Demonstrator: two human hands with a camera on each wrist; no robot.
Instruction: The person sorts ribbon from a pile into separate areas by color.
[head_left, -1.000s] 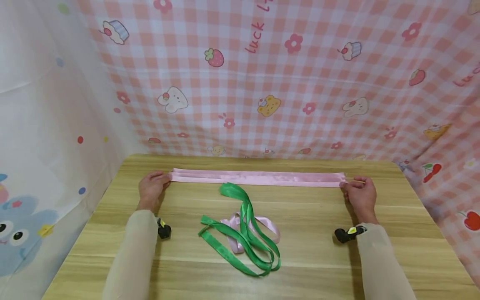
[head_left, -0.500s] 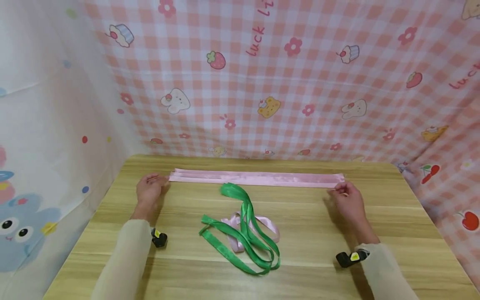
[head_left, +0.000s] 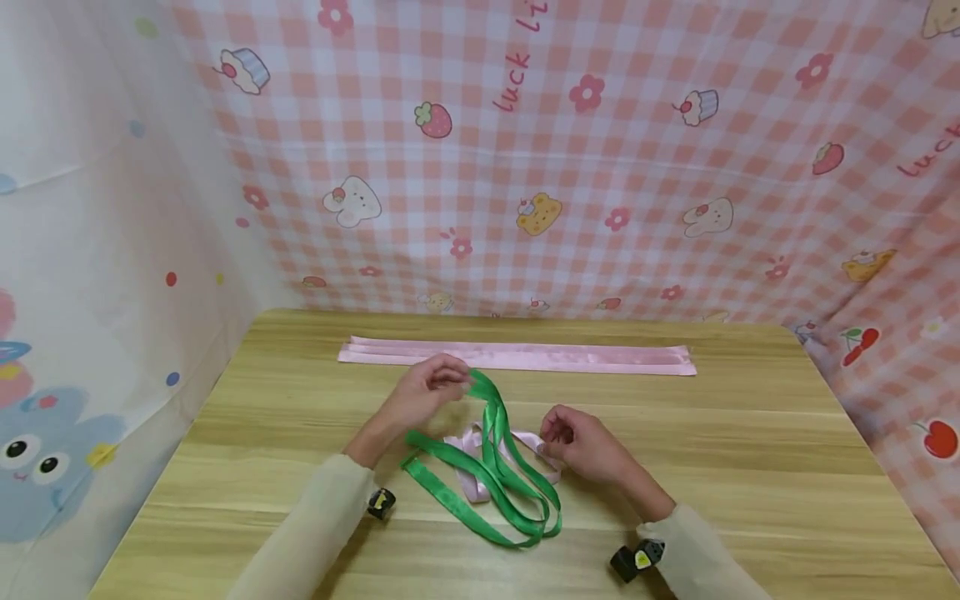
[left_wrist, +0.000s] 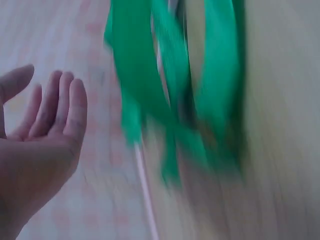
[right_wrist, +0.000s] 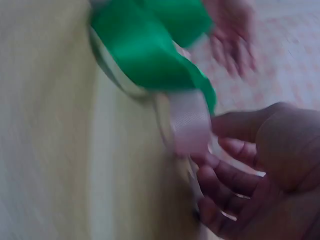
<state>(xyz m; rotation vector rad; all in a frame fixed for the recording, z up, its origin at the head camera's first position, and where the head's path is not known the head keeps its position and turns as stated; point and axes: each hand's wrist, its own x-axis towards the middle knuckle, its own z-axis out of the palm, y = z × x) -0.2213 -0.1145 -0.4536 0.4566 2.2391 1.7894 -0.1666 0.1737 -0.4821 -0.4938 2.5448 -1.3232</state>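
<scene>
A green satin ribbon (head_left: 452, 506) lies in loose loops on the middle of the table, over a coiled pale pink ribbon (head_left: 471, 487). My left hand (head_left: 427, 392) is over the far end of the green ribbon, thumb and fingers apart in the left wrist view. My right hand (head_left: 588, 446) is at the right side of the pink coil, fingers loosely bent. In the right wrist view its thumb and fingers come right up to the pink loop (right_wrist: 190, 122) without closing round it. Behind both hands a pink ribbon strip (head_left: 570, 358) lies straight and flat.
The wood-grain table (head_left: 750, 467) has its far edge close behind the straight strip. A pink checked cloth (head_left: 480, 167) hangs behind it, and a white patterned cloth (head_left: 97, 208) hangs at the left. Each wrist carries a small black camera (head_left: 636, 560).
Both hands have left the ends of the straight pink strip and moved inward to the ribbon pile. The strip stays lying flat at the back.
</scene>
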